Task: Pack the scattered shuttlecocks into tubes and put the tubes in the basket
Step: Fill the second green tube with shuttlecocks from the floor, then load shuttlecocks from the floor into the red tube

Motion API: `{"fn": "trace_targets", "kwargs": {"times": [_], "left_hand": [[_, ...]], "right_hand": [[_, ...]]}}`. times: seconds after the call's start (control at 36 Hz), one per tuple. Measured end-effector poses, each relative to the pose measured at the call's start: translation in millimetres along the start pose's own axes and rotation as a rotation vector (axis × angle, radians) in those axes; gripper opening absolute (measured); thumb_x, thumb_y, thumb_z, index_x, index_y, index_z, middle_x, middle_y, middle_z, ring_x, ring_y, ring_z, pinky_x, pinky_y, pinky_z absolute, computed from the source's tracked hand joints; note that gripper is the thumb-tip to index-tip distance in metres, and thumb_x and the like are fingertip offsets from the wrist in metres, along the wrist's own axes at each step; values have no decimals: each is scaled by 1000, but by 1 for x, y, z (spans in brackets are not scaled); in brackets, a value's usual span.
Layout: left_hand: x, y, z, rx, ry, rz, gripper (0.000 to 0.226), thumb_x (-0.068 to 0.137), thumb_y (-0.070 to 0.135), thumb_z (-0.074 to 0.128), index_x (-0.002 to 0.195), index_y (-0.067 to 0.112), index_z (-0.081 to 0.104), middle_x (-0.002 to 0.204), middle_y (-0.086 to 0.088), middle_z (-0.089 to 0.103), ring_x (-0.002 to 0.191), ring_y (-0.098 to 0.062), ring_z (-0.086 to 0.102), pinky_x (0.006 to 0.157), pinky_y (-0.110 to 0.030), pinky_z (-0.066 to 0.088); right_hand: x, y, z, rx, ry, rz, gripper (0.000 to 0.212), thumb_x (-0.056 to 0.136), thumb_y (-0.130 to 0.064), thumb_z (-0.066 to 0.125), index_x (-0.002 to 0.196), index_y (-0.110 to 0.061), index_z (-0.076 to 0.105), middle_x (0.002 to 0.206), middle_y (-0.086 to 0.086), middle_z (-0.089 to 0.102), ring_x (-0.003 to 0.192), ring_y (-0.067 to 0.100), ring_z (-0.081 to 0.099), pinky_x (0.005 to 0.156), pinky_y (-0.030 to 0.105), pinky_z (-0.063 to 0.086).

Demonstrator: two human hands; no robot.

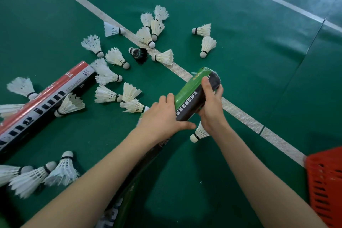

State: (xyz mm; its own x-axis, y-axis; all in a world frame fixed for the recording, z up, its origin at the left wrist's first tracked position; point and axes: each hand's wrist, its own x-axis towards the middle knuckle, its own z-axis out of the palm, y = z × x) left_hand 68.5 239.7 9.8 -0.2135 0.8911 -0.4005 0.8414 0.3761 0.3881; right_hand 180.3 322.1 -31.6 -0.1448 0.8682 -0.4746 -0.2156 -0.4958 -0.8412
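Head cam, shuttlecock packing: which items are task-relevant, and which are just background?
In the job: green-and-black cardboard tube, gripped by left hand and right hand; red-and-black cardboard tube on the floor; scattered white feather shuttlecocks; one black shuttlecock; red slotted plastic basket.
Just there: white court line; green floor mat.

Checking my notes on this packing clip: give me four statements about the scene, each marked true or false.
1. Both the left hand and the right hand grip the green-and-black tube. True.
2. The red basket sits at far left. False: it is at lower right.
3. One black shuttlecock lies among the white shuttlecocks. True.
4. The red-and-black tube stands upright. False: it lies on the floor.
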Motion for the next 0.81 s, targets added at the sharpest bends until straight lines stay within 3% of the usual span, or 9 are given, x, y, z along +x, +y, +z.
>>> {"fn": "trace_targets", "kwargs": {"times": [0.17,0.28,0.33,0.39,0.47,0.53,0.67,0.75,0.81], "left_hand": [[-5,-13,-6,-322,-71,86,72,76,79,38,113,21,61,99,0,67,89,-18,62,84,-40,51],[1,-49,-1,-107,-28,-90,52,96,49,42,136,16,46,132,-9,53,118,-26,51,98,-41,43],[-2,-67,5,75,-104,-199,62,93,44,52,142,15,29,143,-16,35,127,-33,39,100,-45,39],[-8,-76,8,88,-269,-280,91,83,53,63,147,12,14,148,-19,28,128,-35,40,100,-45,42],[-14,-80,16,-5,-544,-359,108,73,54,74,147,9,10,140,-14,44,107,-27,56,79,-36,54],[-16,-87,25,-83,-625,-398,105,70,48,79,145,12,14,134,-12,48,104,-27,59,82,-41,56],[-12,-93,34,-300,-510,-358,86,61,46,84,125,15,36,108,-2,58,92,-21,63,78,-41,58],[-1,-84,29,-241,-228,-260,90,55,68,77,124,22,43,111,2,62,94,-20,63,84,-40,55],[7,-75,24,-352,-72,-211,84,63,66,74,128,23,43,113,5,62,96,-18,62,85,-37,52]], "right_hand": [[21,-11,-1,-202,21,-84,61,85,-55,57,137,-31,34,107,2,63,92,21,65,78,39,56],[26,-4,9,-377,-35,-66,75,74,-66,55,139,-38,29,117,4,61,99,24,64,89,47,53],[25,6,14,-505,-56,-54,80,75,-71,51,142,-41,21,126,4,56,107,27,60,96,51,48],[22,18,15,-645,-66,-52,78,83,-69,45,146,-41,10,135,5,51,113,28,55,100,50,43],[21,31,12,-771,-45,-19,76,91,-64,39,150,-39,-2,145,4,43,116,29,52,99,43,40],[21,34,12,-806,-33,-4,79,90,-65,38,150,-37,-5,145,7,41,117,30,51,101,45,40],[28,33,7,-822,-14,-18,83,91,-58,47,152,-28,-1,153,8,29,133,30,40,108,47,36],[29,32,2,-786,-7,-18,88,89,-48,59,152,-24,1,155,6,22,135,30,37,107,44,36],[25,32,1,-801,-13,-31,89,90,-41,61,152,-23,-1,157,6,16,137,29,33,108,44,33]]}}
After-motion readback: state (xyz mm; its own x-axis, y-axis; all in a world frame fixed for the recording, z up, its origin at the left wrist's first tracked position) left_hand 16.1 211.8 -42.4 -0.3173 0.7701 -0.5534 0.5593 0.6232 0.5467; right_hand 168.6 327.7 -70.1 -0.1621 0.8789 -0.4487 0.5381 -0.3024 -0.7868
